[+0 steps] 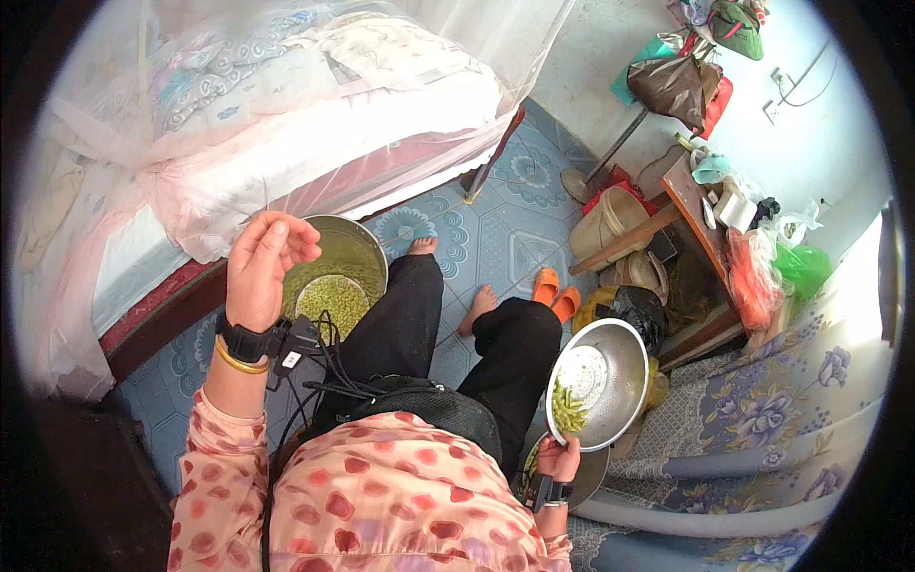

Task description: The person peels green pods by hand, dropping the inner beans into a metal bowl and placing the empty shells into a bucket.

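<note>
My left hand point(272, 257) is raised over a deep metal pot point(360, 250), its fingers curled together with the thumb against them. Whatever they may hold is hidden. Small round green beans point(335, 297) cover the bottom of the pot, which stands to the left of my legs. On the right, my right hand point(559, 459) grips the near rim of a silver metal basin point(624, 410). The basin is tilted, and yellow-green pods point(569, 412) lie together at its left side. Partly hidden beneath it is another round container point(593, 474).
A bed point(400, 119) with a pink mosquito net fills the upper left. Orange slippers point(556, 294) lie on the blue tiles ahead of my bare feet. A wooden table point(701, 224) with a bucket point(607, 226) and bags stands right, beside a floral curtain point(762, 429).
</note>
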The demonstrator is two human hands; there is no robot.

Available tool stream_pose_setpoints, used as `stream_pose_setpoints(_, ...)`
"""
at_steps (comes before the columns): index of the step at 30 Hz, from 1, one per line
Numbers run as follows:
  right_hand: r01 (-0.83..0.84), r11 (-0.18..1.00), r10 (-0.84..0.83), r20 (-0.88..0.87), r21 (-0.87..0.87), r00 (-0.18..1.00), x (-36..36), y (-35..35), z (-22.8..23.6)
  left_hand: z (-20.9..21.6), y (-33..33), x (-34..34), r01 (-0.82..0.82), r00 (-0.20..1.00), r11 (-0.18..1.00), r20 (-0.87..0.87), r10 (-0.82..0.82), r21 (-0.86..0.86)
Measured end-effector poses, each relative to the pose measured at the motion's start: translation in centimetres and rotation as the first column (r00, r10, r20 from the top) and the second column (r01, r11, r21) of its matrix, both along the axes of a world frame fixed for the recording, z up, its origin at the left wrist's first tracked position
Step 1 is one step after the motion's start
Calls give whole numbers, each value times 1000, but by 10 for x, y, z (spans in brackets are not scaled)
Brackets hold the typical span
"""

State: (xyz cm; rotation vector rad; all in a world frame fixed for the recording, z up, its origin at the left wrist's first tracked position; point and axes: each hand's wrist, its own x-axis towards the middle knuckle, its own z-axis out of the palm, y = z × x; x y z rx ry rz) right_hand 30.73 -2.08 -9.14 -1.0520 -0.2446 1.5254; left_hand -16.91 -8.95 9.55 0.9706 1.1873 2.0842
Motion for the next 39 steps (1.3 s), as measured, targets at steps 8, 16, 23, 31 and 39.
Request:
stream_pose_setpoints(8, 34, 993, -28, 54, -113, 998, 1, -6, -21, 1, -1, 6, -40, 998, 997, -44, 43, 69)
stream_pose_setpoints(16, 27, 989, -25, 16, -145, 1000, 10, -15, -42, 3, -6, 4, -86, 991, 991, -95, 95, 102)
stream_pose_setpoints(23, 17, 982, -3, 76, -187, 997, 12, -13, -53, 13, -12, 5, -74, 994, 980, -63, 87, 187)
stream_pose_setpoints(31, -16, 977, 32, 71, -212, 997, 15, -9, -64, 20, -16, 10, -71, 994, 984, -73, 84, 166)
stream_pose_setpoints(39, 1, 973, 8, 40, -232, 999, 22, -11, -77, 21, -17, 10, -63, 994, 982, -76, 78, 176)
